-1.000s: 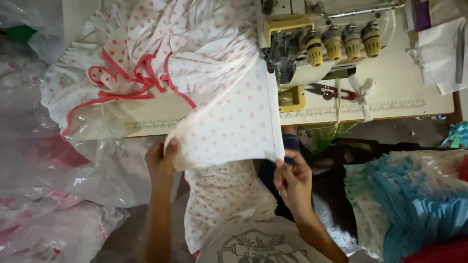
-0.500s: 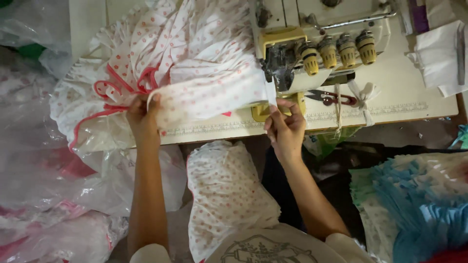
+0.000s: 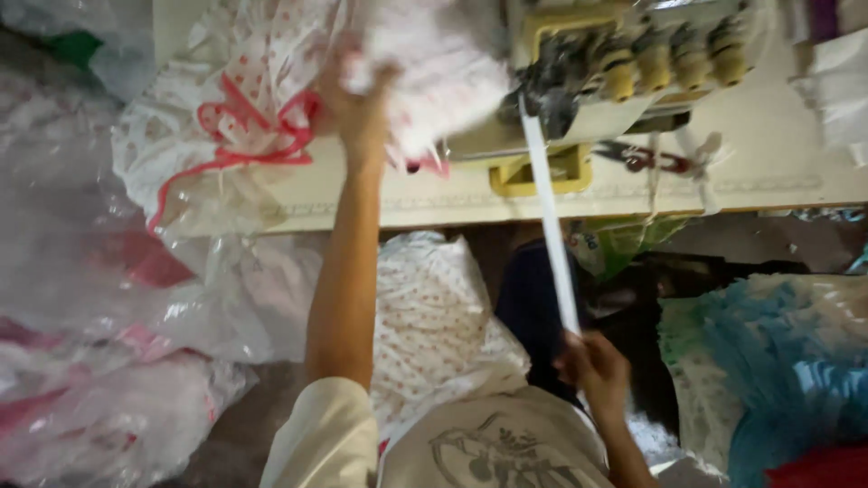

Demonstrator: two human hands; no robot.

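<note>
Left hand (image 3: 362, 108): arm stretched forward over the table (image 3: 778, 172), fingers closed on blurred white dotted fabric (image 3: 434, 63) beside the sewing machine (image 3: 633, 63). Right hand (image 3: 592, 366): low by the lap, pinching a taut white strip (image 3: 547, 217); fingertips indistinct.

A clear plastic bag (image 3: 208, 172) tied with a red ribbon (image 3: 253, 136) lies on the left part of the desk (image 3: 778, 172). More crumpled clear plastic bags (image 3: 99, 361) with pink and white content are piled at the left, below the desk. No labels, signs or screens are visible.
</note>
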